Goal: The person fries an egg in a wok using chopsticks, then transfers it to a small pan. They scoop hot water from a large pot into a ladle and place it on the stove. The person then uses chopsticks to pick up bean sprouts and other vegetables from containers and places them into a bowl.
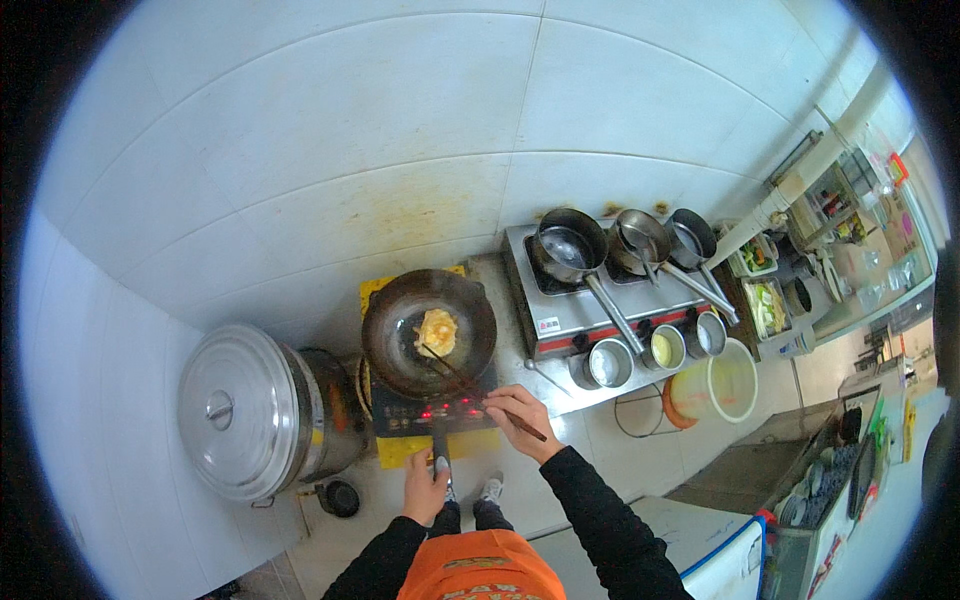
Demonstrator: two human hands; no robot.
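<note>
A fried egg (437,332), browned in places, lies in a dark wok (386,315) in front of me. The wok stands on a black induction cooker (394,426) with red lights glowing on its panel. My left hand (424,486) is closed around the wok's black handle (440,444). Between the fingers of my right hand (531,431) are dark chopsticks (456,372), whose tips reach the egg's lower edge. Whether the tips press into the egg or only touch it I cannot tell.
To the left stands a large lidded metal pot (247,420). On the right, long-handled saucepans (571,244) sit on a gas stove (536,300). Small metal cups (610,363) line its front. A plastic bucket (731,380) stands beyond the counter edge. A tiled wall (337,187) rises behind.
</note>
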